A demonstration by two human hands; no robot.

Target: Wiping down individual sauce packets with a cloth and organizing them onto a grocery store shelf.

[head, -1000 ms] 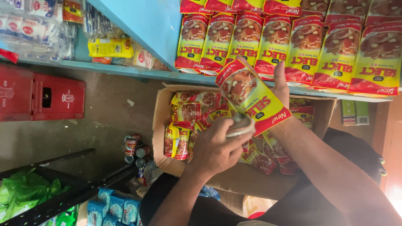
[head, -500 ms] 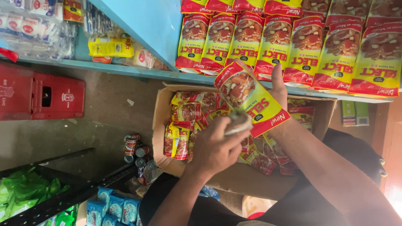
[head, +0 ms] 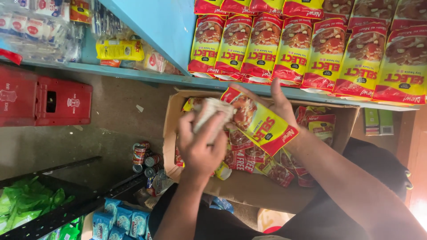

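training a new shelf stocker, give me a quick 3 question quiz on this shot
1. True or false: the left hand grips a pale cloth.
2. The right hand holds the red and yellow pouch above: A) the cardboard box B) the red crate C) the green leaves
3. What stands on the floor just left of the box?

Key: 1 true; 2 A; 3 small cans

Two hands (head: pixel 202 149), one cardboard box (head: pixel 249 189), one red crate (head: pixel 42 101), one cloth (head: pixel 212 113)
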